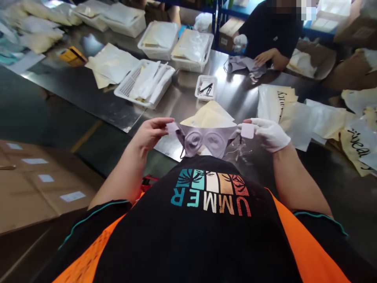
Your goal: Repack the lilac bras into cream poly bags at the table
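Note:
Stretched out in front of my chest is a mauve bra [214,144], its two cups facing me and its thin straps hanging down. My left hand [152,133], bare, pinches one end of its band between thumb and fingers. My right hand [267,133], in a white glove, pinches the other end, where a pale square tab [247,131] shows. A clear plastic piece [240,148] dangles beside the right end of the band. Behind the bra, a stack of cream bags [210,112] lies on the metal table [182,88].
White baskets of packets [145,84] stand across the table, with a small tray [205,87] holding dark tools. Opposite, a co-worker [269,35] handles a similar mauve garment [246,67]. Printed bags [278,104] spread to the right. Cardboard boxes [38,184] stand at lower left.

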Demonstrator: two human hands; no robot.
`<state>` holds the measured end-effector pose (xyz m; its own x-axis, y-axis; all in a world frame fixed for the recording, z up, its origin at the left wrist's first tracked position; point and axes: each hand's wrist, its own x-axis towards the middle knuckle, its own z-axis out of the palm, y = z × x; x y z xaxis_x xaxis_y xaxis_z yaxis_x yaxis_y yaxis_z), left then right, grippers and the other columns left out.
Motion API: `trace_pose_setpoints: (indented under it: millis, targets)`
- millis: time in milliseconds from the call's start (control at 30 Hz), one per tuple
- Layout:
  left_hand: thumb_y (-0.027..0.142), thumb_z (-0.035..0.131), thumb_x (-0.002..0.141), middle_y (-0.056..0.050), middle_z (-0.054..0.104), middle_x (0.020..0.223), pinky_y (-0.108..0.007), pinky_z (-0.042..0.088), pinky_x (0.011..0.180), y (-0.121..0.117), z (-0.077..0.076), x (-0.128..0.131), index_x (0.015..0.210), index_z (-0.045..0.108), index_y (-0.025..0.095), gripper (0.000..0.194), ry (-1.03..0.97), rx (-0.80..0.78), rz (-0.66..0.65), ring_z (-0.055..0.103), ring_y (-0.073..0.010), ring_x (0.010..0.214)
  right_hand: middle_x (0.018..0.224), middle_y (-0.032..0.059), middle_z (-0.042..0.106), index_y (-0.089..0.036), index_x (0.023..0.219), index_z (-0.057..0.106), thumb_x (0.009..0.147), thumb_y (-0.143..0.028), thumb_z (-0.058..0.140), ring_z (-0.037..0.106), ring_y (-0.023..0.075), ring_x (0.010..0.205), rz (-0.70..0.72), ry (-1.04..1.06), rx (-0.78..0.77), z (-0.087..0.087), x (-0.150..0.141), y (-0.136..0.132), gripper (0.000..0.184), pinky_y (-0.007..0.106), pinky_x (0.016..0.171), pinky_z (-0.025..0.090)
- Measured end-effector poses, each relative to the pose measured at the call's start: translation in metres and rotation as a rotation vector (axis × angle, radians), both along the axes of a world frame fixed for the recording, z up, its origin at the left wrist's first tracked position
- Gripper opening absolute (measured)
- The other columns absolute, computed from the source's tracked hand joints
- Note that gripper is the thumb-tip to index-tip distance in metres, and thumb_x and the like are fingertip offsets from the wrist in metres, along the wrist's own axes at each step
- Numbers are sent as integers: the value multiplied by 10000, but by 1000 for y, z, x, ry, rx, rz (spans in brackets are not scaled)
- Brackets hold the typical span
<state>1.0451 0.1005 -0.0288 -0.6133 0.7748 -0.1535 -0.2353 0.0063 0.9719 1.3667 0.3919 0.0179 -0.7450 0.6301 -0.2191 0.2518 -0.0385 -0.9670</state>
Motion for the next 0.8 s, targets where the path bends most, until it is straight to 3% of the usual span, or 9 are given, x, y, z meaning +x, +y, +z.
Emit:
trace_pose_setpoints:
  millis: [67,167,267,367,467,567,667,800]
  targets:
    - [161,956,637,-69,834,876,-303,623,724,9,7,19,1022,862,131,397,159,16,-55,742,-171,737,956,114,804,-165,999,780,717,-457,928,748,230,854,31,-1,143,0,-11,-15,432,381,844,626]
    - [291,972,716,-77,831,840,-325,641,716,19,17,40,942,874,134,292,363,16,-81,742,-176,696,877,76,788,-184,877,790,812,-449,849,711,225,832,32,-29,433,-4,-21,-29,279,361,822,592]
    - [315,914,795,-100,849,906,-338,661,746,25,24,49,1009,886,140,278,369,10,-148,780,-204,770,863,56,767,-193,818,783,886,-411,775,704,224,873,82,-34,642,-8,-27,-35,229,359,867,578]
    - [210,836,804,-131,858,1117,-367,675,837,27,29,50,1179,871,156,381,340,-6,-324,812,-237,935,1001,84,776,-211,813,781,905,-390,776,700,248,1021,97,3,783,-13,-31,-38,202,389,956,573]
    - [150,757,805,-118,856,1150,-347,654,872,30,28,49,1177,874,169,391,539,-27,-416,807,-227,965,1066,97,782,-212,874,792,944,-357,719,688,254,1055,135,-4,834,-18,-37,-39,177,405,975,559]
    - [165,710,845,-69,852,980,-291,606,801,33,25,45,1039,885,184,262,815,-73,-406,760,-180,830,914,73,762,-177,879,777,1004,-343,611,672,217,889,252,-123,802,-27,-43,-39,266,352,880,532]
    - [218,707,906,-44,784,857,-276,553,740,43,22,33,932,851,186,150,975,-101,-441,679,-165,762,939,79,777,-159,911,781,1028,-321,577,671,204,885,334,-263,805,-40,-55,-38,285,317,874,502]
    - [390,756,962,-90,722,1001,-376,568,934,81,3,16,884,758,189,216,1151,-61,-623,662,-242,990,1110,121,816,-149,1056,825,1032,-293,579,723,254,1044,467,-433,803,-71,-89,-43,286,329,960,514]
